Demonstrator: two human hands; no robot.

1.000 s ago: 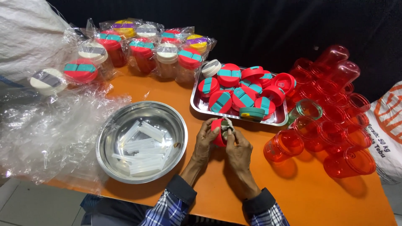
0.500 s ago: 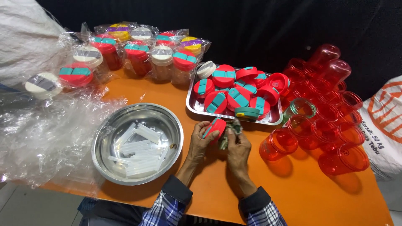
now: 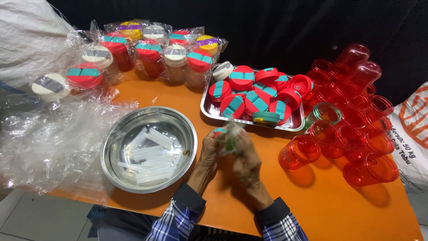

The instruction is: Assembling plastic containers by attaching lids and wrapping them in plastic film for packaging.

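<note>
Orange counter (image 3: 330,209) — left hand (image 3: 208,149) and right hand (image 3: 246,156) close together, both clamped on a red-teal lid (image 3: 221,132) held between them, blurred, just below steel tray (image 3: 209,107), beside steel bowl (image 3: 113,147).

Round bowl (image 3: 113,147): polished metal, mirror-glossy, holding clear smooth plastic strips (image 3: 149,156). Rectangular tray (image 3: 209,109): shiny metal. Lids (image 3: 249,96): opaque red plastic with teal inserts, smooth, slight sheen. Jars (image 3: 356,147): transparent red plastic, glossy. Wrapping film (image 3: 49,143): thin clear plastic, crinkled, reflective. Sack (image 3: 22,35): white woven fabric, matt. Worktop (image 3: 312,201): orange, smooth, satin. Shirt cuffs (image 3: 178,218): checked cloth.
</note>
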